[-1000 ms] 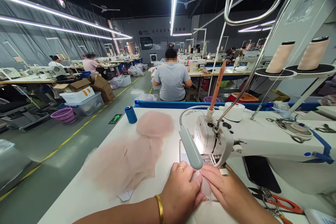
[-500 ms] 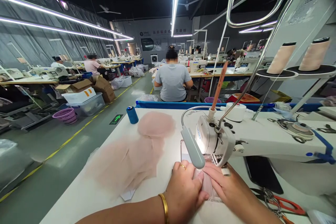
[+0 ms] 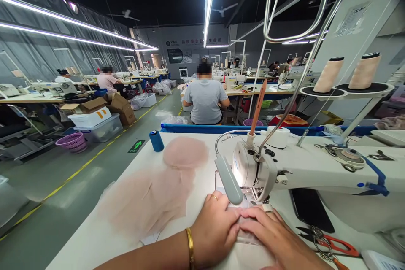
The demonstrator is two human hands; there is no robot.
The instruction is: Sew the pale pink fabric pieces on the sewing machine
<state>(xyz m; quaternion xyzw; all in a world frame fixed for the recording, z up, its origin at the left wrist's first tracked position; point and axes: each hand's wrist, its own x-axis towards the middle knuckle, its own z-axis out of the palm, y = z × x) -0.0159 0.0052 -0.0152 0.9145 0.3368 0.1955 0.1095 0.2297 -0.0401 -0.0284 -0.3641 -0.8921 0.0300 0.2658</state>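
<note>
A sheer pale pink fabric piece lies on the white table just in front of the sewing machine. My left hand, with a gold ring and bracelet, grips it with curled fingers, thumb and forefinger close together. From the other side my right hand holds the same fabric, its fingertips meeting those of my left hand below the needle area. The machine's grey lamp hides part of the needle and presser foot. More sheer pink pieces are spread on the left of the table.
A blue thread cone stands at the table's far left. Right of my hands lie a black phone and red-handled snips. Beige thread cones sit on the stand. A person in grey sits ahead, facing away.
My right hand has shifted back from the needle area, its fingers now bent toward my left fingertips. The left hand stays beside the presser foot. The whole view has shifted slightly.
</note>
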